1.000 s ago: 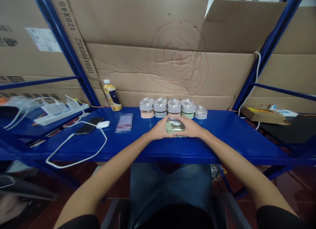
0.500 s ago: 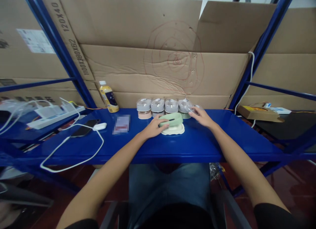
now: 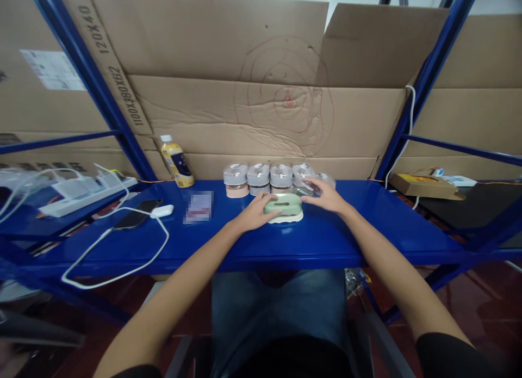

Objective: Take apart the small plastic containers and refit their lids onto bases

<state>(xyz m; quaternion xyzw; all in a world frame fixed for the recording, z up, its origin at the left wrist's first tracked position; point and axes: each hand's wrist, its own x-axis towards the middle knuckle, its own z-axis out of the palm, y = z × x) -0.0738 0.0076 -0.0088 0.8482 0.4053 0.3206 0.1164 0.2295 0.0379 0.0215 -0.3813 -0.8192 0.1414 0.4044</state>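
Left grip [image 3: 255,214]: fingers lie over the left end of the lid, not visibly clenched; how firmly they bear is hard to tell from this view.
Right grip [image 3: 325,198]: released, fingers spread, just right of the lid and apparently not touching it.
Main thing: a pale green lid [image 3: 283,204] on a cream base [image 3: 285,219], long axis left to right, between the hands, toward the front edge of the blue steel shelf [image 3: 359,234].
Behind: grey-lidded canisters [image 3: 281,177] in a row, close to the right grip.
Far left: a yellow-labelled bottle [image 3: 175,163], a phone [image 3: 134,218] and a white cable [image 3: 114,261].
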